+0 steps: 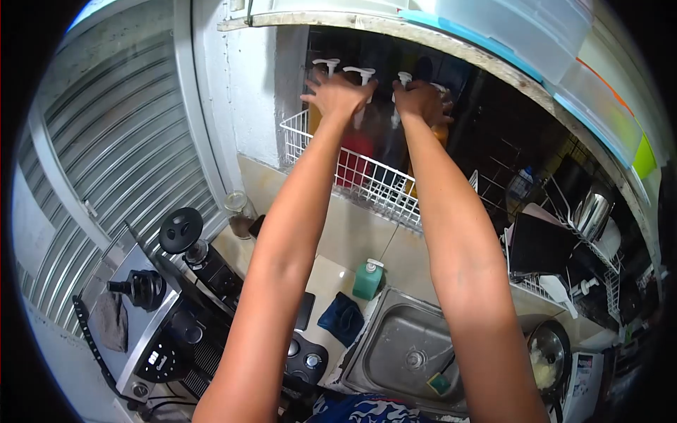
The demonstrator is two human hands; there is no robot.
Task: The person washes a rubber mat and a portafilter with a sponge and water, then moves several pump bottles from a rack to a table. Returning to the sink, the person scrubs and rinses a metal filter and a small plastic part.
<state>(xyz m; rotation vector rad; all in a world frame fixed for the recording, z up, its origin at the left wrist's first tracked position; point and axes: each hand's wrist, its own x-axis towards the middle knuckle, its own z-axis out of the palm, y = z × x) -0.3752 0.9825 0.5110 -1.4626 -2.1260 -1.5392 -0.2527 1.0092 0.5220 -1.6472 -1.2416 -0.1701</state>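
Note:
Both my arms stretch forward to a row of pump bottles with white pump heads in a white wire basket [350,169]. My left hand [337,96] spans the two left pump bottles, its fingers on the left side and its thumb by the second pump head [361,72]. My right hand [423,104] grips around the right-hand pair, thumb beside the third pump head [404,76] and fingers curled past the fourth. A red bottle [355,158] and an orange-yellow bottle [441,132] show below the hands. The palms hide the bottle necks.
Below are a steel sink [405,331] with a sponge [438,383], a green soap dispenser [368,278] and a dark blue cloth [341,319]. A coffee machine [166,352] and grinder [204,261] stand left. A dish rack [529,285] is right; a shelf edge [423,35] runs overhead.

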